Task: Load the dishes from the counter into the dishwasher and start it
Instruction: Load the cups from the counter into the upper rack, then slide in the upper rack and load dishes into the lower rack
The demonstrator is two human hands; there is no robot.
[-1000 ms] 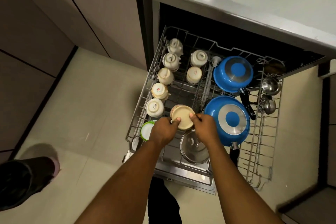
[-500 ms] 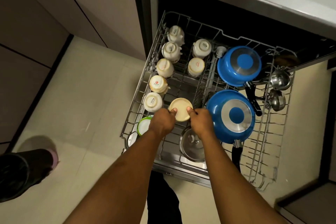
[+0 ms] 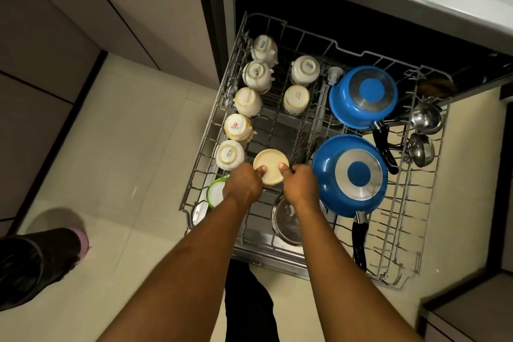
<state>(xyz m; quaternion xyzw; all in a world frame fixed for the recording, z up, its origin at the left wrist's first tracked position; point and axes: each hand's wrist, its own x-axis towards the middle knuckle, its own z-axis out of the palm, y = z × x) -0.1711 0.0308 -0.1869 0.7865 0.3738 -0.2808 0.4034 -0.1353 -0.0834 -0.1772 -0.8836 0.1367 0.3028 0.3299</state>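
Bowl (image 3: 270, 165) sits flatter in the rack (image 3: 206, 147) now, base up, just above the hands in frame; left hand (image 3: 244, 184) and right hand (image 3: 301, 184) both pinch its near rim.

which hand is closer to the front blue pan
Right. The right hand is beside the pan, at its left edge; the left hand is farther, across the bowl both hold.
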